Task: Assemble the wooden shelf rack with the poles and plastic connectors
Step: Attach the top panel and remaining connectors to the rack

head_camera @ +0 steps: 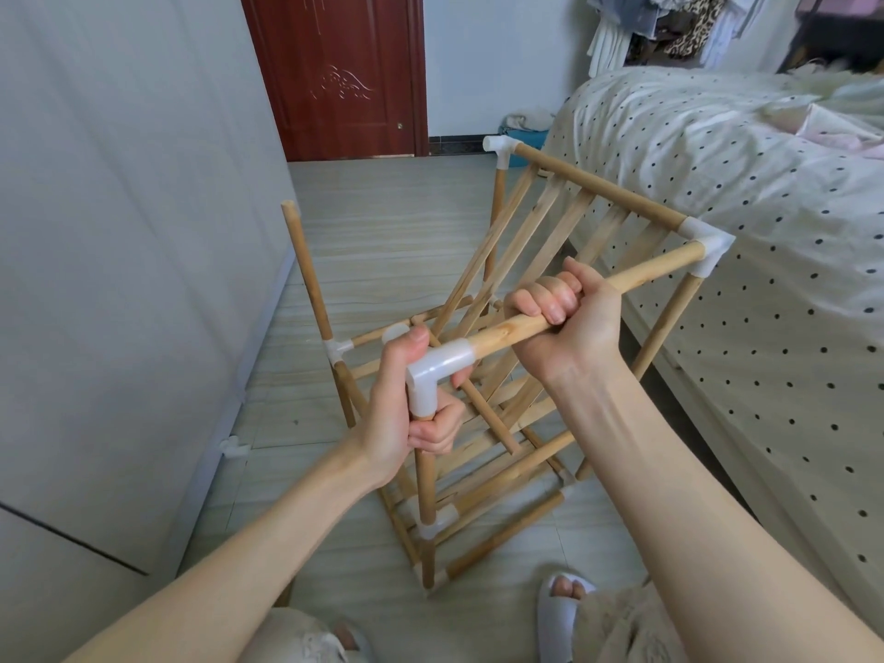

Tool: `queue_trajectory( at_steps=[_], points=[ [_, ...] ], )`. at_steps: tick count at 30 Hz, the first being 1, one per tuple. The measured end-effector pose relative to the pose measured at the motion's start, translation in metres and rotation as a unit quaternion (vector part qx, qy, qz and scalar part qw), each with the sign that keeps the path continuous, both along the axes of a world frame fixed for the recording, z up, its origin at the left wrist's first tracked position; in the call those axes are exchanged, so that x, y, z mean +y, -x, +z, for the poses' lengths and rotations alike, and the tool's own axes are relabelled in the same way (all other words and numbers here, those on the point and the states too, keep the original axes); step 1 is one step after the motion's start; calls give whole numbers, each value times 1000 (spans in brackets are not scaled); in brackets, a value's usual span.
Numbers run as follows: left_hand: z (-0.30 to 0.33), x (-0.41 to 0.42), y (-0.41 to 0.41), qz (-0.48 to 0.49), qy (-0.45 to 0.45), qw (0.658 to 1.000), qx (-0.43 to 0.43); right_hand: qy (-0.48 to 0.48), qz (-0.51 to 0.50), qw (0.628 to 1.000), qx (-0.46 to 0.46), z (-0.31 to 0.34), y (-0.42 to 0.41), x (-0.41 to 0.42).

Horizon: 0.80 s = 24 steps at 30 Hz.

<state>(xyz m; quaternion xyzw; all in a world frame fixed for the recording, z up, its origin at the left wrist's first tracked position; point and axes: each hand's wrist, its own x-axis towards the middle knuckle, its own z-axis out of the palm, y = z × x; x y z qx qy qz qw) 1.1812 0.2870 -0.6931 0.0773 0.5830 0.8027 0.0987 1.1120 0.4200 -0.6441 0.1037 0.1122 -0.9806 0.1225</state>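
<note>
Bedroom floor (382, 222) carries the light, wobbly wooden rack (502, 423) beside the bed (717, 160). Left hand (411, 413) wraps the slick plastic corner connector (433, 373); right hand (569, 318) clasps the stiff top pole (646, 275) near it, the best hold.

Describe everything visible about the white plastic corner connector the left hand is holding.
The corner connector is a translucent white plastic elbow with smooth, glossy sockets. One socket takes the horizontal pole gripped by the right hand; another points down over the upright pole. A third opening seems to sit behind the thumb. The left hand wraps it at the rack's near top corner.
</note>
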Motion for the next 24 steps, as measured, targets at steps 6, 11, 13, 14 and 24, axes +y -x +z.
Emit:
queue_trajectory(
  at_steps=[6,11,13,14,24],
  points=[
    [1,0,0,15,-6,1000,8,-2,12,1000,-1,1,4,0],
    [-3,-1,5,-14,-4,999,42,-6,44,999,7,-1,18,8],
    [-6,6,8,-45,13,998,34,-7,69,997,16,1,30,20],
    [-8,14,9,-57,48,997,33,-5,74,997,18,2,36,28],
    [11,74,41,58,221,970,85,-531,-18,847,24,7,44,73]
  ],
)
